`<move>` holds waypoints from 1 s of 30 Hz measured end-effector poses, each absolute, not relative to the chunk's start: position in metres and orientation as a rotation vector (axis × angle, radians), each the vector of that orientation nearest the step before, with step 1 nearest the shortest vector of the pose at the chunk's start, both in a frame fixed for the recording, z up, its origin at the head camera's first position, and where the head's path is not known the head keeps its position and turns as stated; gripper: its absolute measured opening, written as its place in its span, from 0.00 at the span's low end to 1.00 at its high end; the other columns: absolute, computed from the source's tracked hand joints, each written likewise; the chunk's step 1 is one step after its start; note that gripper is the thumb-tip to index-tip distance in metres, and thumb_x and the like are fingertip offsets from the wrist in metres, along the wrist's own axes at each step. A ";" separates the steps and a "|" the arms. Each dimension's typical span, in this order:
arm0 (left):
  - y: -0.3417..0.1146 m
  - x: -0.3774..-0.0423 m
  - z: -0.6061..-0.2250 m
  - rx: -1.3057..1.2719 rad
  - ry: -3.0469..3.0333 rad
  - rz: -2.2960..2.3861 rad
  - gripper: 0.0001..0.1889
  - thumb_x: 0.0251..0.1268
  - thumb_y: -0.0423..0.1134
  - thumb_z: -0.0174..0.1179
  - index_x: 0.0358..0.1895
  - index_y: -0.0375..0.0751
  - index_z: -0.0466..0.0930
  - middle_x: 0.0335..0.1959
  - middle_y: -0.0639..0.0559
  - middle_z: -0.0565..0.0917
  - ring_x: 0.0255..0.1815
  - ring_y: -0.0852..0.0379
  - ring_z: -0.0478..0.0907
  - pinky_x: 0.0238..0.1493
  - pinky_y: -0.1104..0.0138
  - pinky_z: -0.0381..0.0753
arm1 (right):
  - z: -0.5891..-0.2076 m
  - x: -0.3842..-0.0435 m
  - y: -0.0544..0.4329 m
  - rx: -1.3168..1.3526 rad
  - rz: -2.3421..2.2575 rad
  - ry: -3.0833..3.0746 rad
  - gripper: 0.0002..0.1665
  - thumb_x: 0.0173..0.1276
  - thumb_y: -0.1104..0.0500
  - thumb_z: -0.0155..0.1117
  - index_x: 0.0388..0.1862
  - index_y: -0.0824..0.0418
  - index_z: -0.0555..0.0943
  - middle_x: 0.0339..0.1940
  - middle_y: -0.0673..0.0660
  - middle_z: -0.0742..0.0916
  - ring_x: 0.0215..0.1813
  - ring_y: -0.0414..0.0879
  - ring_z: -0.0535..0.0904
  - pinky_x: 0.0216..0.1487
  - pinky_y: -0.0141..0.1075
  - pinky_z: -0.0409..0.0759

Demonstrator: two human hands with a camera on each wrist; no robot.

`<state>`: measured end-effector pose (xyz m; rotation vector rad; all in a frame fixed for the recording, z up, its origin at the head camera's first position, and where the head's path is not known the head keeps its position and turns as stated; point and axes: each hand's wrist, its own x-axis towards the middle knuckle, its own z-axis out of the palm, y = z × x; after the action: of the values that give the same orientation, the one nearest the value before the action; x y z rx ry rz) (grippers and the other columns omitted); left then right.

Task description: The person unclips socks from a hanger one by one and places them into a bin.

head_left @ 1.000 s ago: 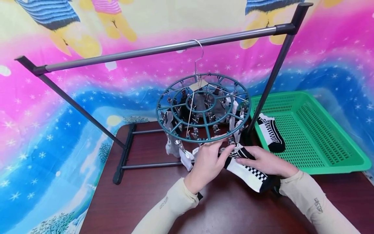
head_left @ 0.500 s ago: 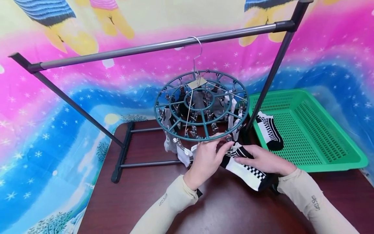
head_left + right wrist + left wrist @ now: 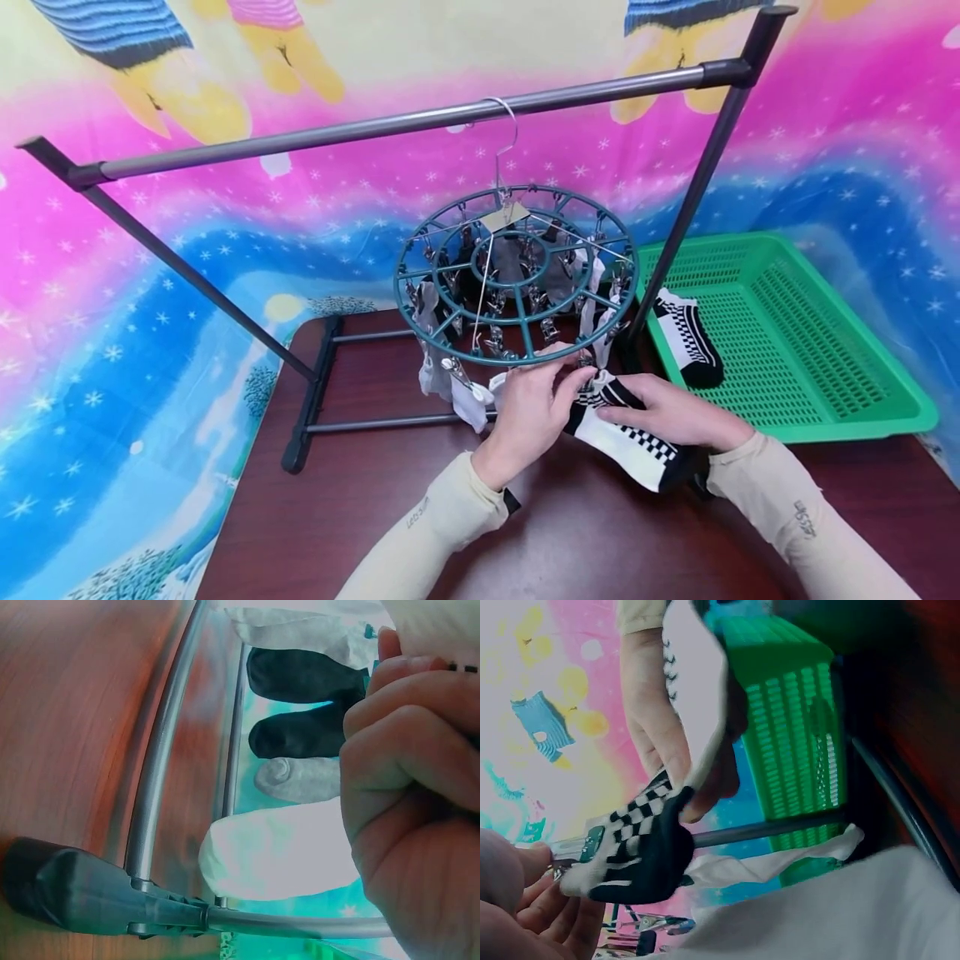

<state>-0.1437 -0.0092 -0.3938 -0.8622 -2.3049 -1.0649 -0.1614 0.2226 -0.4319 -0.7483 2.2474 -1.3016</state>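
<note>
A black-and-white checkered sock [image 3: 626, 446] is held below the front right of a round green clip hanger [image 3: 527, 338]. My right hand [image 3: 671, 410] grips the sock along its middle, thumb on top. In the left wrist view, my left hand [image 3: 536, 900] pinches a metal clip [image 3: 570, 849] at the sock's cuff, and the cuff lies right at the clip's jaws. From the head view, my left hand [image 3: 528, 407] partly covers the hanger's front rim. The right wrist view shows the back of my right hand [image 3: 420, 757], which mostly hides the sock there.
A metal rack [image 3: 375, 127] carries the hanger, with several white, grey and black socks clipped on it. One white sock [image 3: 468, 408] hangs left of my left hand. A green basket [image 3: 862, 429] at right holds another checkered sock [image 3: 688, 342]. Everything stands on a brown table [image 3: 375, 508].
The head view shifts slightly. Both hands stay almost in place, with the sock and clip held much as before.
</note>
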 end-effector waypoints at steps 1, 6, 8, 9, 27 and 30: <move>-0.010 -0.144 -0.394 -0.859 -2.298 -1.067 0.11 0.76 0.42 0.62 0.51 0.41 0.86 0.46 0.52 0.89 0.45 0.59 0.85 0.47 0.70 0.82 | -0.432 -0.161 0.222 -0.751 -1.298 2.249 0.18 0.79 0.54 0.61 0.60 0.65 0.80 0.37 0.53 0.88 0.32 0.43 0.88 0.37 0.36 0.87; -0.012 -0.148 -0.394 -0.861 -2.240 -1.070 0.09 0.76 0.42 0.62 0.49 0.43 0.86 0.42 0.54 0.89 0.38 0.61 0.82 0.42 0.72 0.79 | -0.435 -0.159 0.222 -0.780 -1.227 2.294 0.18 0.79 0.52 0.62 0.59 0.62 0.81 0.39 0.50 0.88 0.32 0.40 0.88 0.38 0.34 0.87; -0.012 -0.149 -0.392 -0.870 -2.232 -1.082 0.08 0.76 0.42 0.62 0.49 0.43 0.86 0.41 0.54 0.88 0.38 0.60 0.82 0.43 0.72 0.79 | -0.435 -0.158 0.221 -0.790 -1.206 2.322 0.18 0.79 0.52 0.63 0.59 0.62 0.82 0.39 0.49 0.88 0.33 0.39 0.87 0.38 0.33 0.86; -0.012 -0.149 -0.392 -0.871 -2.237 -1.091 0.09 0.76 0.42 0.62 0.50 0.43 0.85 0.41 0.54 0.88 0.38 0.60 0.82 0.43 0.72 0.79 | -0.434 -0.158 0.221 -0.795 -1.196 2.334 0.18 0.79 0.51 0.63 0.58 0.61 0.82 0.39 0.49 0.88 0.33 0.38 0.87 0.39 0.33 0.86; -0.016 -0.140 -0.392 -0.824 -2.297 -1.126 0.18 0.74 0.43 0.65 0.60 0.38 0.83 0.55 0.47 0.88 0.55 0.54 0.86 0.57 0.64 0.84 | -0.379 -0.150 0.263 -0.741 -1.105 2.692 0.13 0.79 0.52 0.63 0.31 0.51 0.76 0.22 0.42 0.68 0.24 0.35 0.67 0.30 0.33 0.71; -0.015 -0.139 -0.392 -0.821 -2.299 -1.110 0.18 0.73 0.43 0.65 0.60 0.38 0.83 0.55 0.47 0.88 0.57 0.54 0.86 0.59 0.64 0.83 | -0.372 -0.156 0.279 -0.692 -1.105 2.742 0.13 0.79 0.53 0.63 0.31 0.51 0.76 0.22 0.44 0.70 0.25 0.36 0.68 0.29 0.33 0.71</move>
<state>-0.1387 -0.0154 -0.3922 -0.8207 -2.2987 -1.1101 -0.1559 0.2795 -0.3724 -0.6915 2.7417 -1.1052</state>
